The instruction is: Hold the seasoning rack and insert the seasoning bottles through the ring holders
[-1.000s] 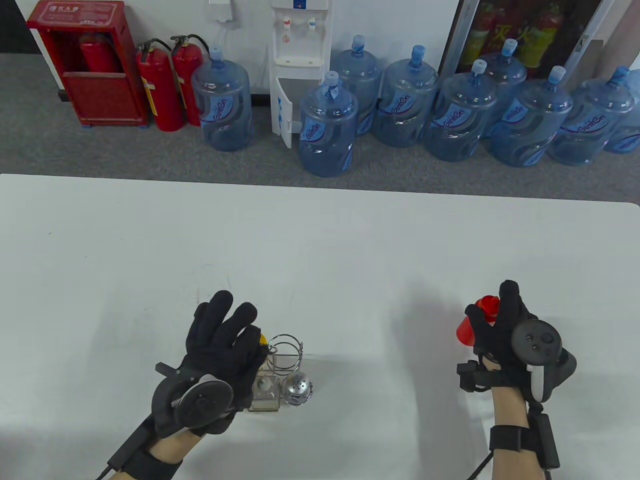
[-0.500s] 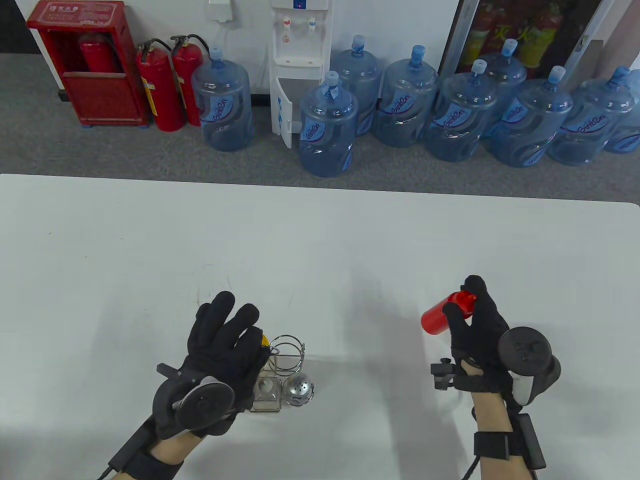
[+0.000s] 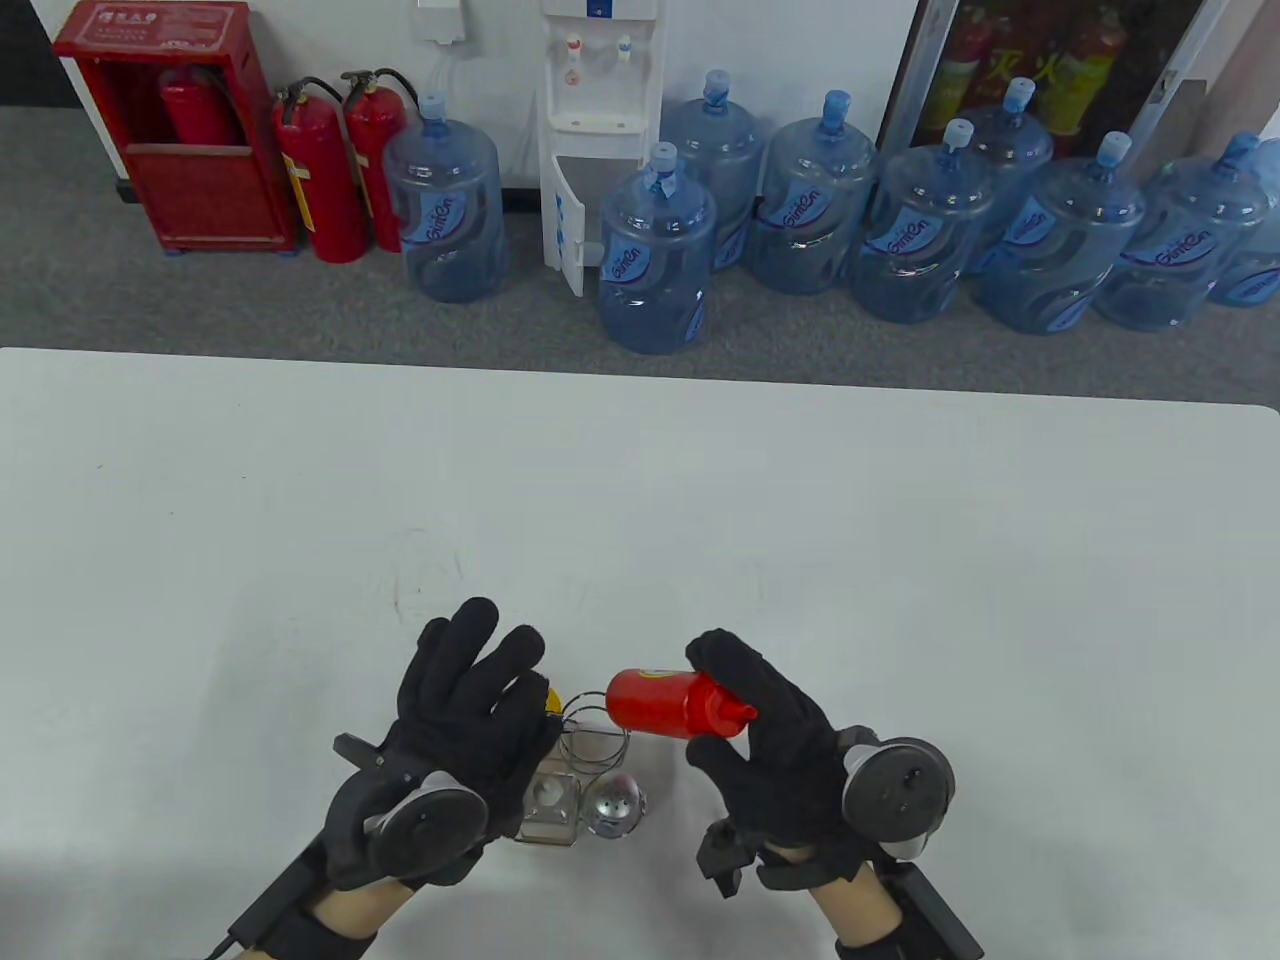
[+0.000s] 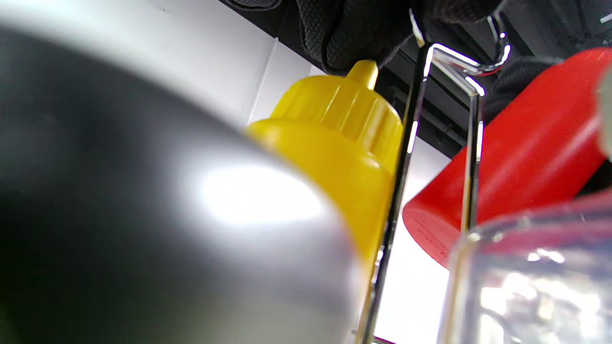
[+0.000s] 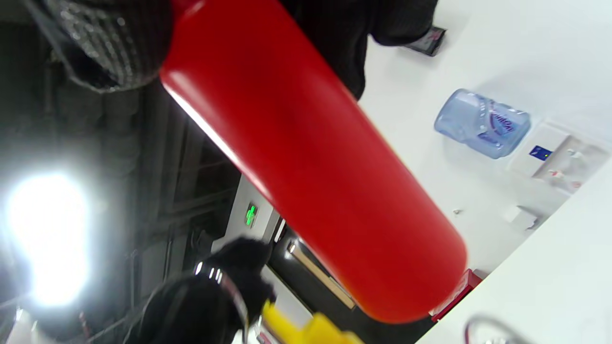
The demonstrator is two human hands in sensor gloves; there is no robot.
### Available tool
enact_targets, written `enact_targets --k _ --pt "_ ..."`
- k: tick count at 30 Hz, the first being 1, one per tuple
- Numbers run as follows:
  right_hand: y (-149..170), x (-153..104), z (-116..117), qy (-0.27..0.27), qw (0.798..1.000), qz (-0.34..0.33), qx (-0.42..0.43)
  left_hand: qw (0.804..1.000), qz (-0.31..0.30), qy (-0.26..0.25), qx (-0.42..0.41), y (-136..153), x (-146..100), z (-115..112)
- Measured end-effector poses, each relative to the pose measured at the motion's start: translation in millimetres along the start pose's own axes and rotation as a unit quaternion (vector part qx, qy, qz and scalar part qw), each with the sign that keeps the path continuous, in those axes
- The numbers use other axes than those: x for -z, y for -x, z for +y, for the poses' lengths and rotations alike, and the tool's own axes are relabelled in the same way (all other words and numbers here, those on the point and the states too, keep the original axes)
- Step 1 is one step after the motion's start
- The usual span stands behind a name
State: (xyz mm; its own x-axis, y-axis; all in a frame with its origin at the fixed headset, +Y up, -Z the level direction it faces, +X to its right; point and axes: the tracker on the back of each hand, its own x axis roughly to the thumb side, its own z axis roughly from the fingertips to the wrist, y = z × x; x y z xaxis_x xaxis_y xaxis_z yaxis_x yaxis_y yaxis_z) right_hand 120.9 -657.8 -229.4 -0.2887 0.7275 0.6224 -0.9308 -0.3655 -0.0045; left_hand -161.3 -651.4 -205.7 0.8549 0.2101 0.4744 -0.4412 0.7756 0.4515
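The wire seasoning rack [image 3: 593, 733] stands near the table's front edge. A yellow bottle [image 3: 552, 697] sits in its rear left ring, a glass shaker [image 3: 550, 803] front left and a metal shaker [image 3: 615, 805] front right. The rear right ring is empty. My left hand [image 3: 500, 690] holds the rack at its top handle, and its fingers [image 4: 363, 28] show there in the left wrist view. My right hand [image 3: 722, 712] grips the red squeeze bottle [image 3: 665, 703] by its cap end. The bottle lies almost level, base pointing left, just above the empty ring.
The white table [image 3: 900, 520] stretches far beyond and to both sides of the rack. Beyond its far edge, water jugs [image 3: 655, 250] and fire extinguishers [image 3: 320, 180] stand on the floor. In the left wrist view the red bottle [image 4: 507, 157] hangs right of the rack's wire post [image 4: 406, 157].
My right hand has carried the red bottle from the right side leftward to the rack and tipped it level. My left hand and the rack shifted slightly right.
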Motion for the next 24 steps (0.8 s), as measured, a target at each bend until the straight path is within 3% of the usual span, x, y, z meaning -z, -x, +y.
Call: enact_targets --k 6,14,21,24 --pt "4 -2 30 -0.061 0.997 -0.003 -0.048 1.0 -0.011 0.001 -0.001 -6 -1 -2" --pt "13 1 50 -0.13 0.984 0.026 -0.115 1.0 -0.02 -0.002 -0.002 -10 -2 -2" --pt "14 8 57 -0.188 0.97 0.042 -0.146 1.0 -0.023 -0.001 0.002 -10 -2 -1" --pt "13 12 49 -0.184 0.971 0.037 -0.15 1.0 -0.02 -0.005 0.005 -8 -2 1"
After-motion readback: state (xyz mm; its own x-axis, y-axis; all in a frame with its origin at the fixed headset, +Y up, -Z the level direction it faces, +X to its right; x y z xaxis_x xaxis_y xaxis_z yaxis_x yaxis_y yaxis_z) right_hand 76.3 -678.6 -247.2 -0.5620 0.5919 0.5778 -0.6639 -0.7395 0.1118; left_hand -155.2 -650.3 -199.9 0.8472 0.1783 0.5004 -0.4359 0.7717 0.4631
